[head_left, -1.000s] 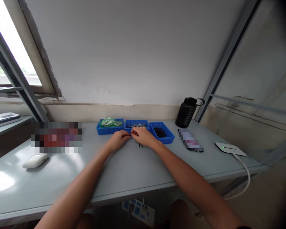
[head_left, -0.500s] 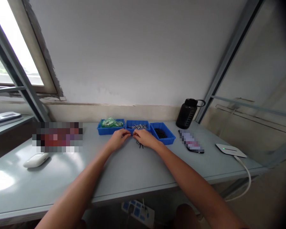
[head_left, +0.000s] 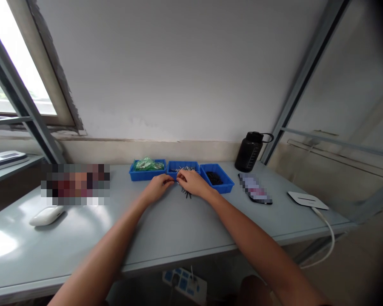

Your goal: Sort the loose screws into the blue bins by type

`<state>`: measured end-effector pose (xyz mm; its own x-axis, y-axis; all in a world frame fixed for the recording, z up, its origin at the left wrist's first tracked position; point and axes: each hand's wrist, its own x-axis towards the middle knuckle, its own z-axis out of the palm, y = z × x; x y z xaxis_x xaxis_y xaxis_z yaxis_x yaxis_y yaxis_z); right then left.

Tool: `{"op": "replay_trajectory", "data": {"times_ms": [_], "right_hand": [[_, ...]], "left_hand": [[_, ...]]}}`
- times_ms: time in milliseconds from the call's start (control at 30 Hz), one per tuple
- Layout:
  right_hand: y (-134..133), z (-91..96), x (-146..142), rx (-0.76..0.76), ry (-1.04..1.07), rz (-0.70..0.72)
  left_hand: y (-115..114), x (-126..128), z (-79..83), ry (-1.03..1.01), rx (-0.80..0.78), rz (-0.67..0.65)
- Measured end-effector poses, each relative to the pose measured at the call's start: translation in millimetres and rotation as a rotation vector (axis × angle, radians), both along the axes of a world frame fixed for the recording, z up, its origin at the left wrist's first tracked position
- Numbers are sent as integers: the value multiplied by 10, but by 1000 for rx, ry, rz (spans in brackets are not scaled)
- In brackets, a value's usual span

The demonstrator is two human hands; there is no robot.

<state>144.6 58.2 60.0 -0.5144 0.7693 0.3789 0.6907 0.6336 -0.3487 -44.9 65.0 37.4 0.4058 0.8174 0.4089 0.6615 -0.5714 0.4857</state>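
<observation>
My left hand (head_left: 159,186) and my right hand (head_left: 191,182) meet fingertip to fingertip on the grey table (head_left: 178,225), just in front of the middle blue tray (head_left: 183,168) of silver screws. Both hands are pinched closed on something too small to make out. A few small black parts (head_left: 186,194) lie on the table under my right hand. To the left stands a blue tray (head_left: 147,168) with green bags. A third blue tray (head_left: 217,177), holding black parts, sits to the right.
A black water bottle (head_left: 250,151) stands at the back right, beside a blurred-out flat object (head_left: 254,188). A white device with a cable (head_left: 307,199) lies far right. A white mouse-like object (head_left: 46,215) and a blurred patch (head_left: 75,184) are at left. A power strip (head_left: 185,284) lies below the table edge.
The hands have stayed almost in place, pinched together in front of the middle tray; only slight finger shifts show.
</observation>
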Motion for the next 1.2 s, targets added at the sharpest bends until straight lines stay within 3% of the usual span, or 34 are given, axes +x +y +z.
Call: {"op": "replay_trajectory", "data": {"times_ms": [200,533,733,1100,1200], "right_hand": [[-34,-18,-50,29,29,33],[37,-29,42,-33,-3,-15],[19,-104,0,-82,-50,19],[-25,-13,-57,-45,-21,147],[-34,17,-66,-33,-53,127]], "left_hand": [[-5,18,-7,26,-30,-44],[-12,10,4,-63,37,54],[-10,22,4,-70,31,40],[-38,1,43,-68,13,76],[-37,6,47,-72,7,79]]}}
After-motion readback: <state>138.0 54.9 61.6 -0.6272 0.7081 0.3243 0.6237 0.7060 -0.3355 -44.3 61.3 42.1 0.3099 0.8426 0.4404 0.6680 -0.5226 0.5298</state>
